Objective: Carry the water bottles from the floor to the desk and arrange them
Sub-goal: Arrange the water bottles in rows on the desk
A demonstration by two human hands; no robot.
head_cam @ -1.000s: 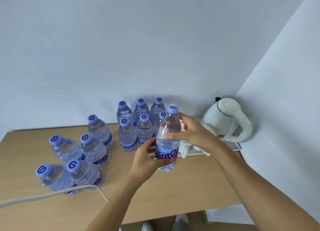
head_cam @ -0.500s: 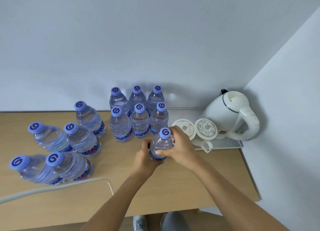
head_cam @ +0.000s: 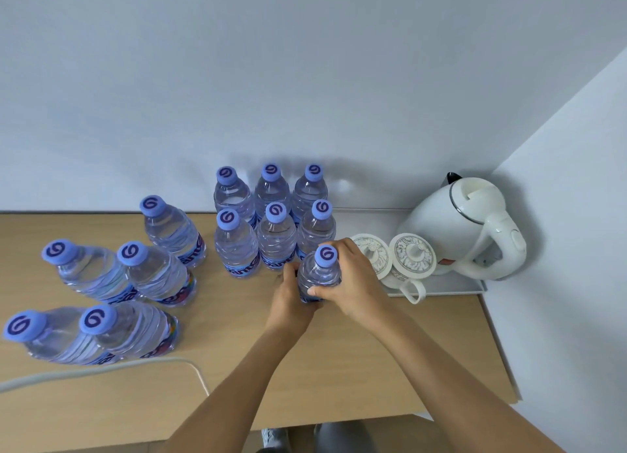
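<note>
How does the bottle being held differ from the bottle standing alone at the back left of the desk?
The held clear plastic water bottle with a blue cap has both the left hand and right hand in a grip on it; the lone clear blue-capped bottle is untouched. The held one stands right beside the six-bottle block; the lone one stands apart. Both are upright and capped.

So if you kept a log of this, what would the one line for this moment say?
step: placing bottle on desk | left hand: grips it | right hand: grips it | spot: front of six-bottle block, beside tray
</note>
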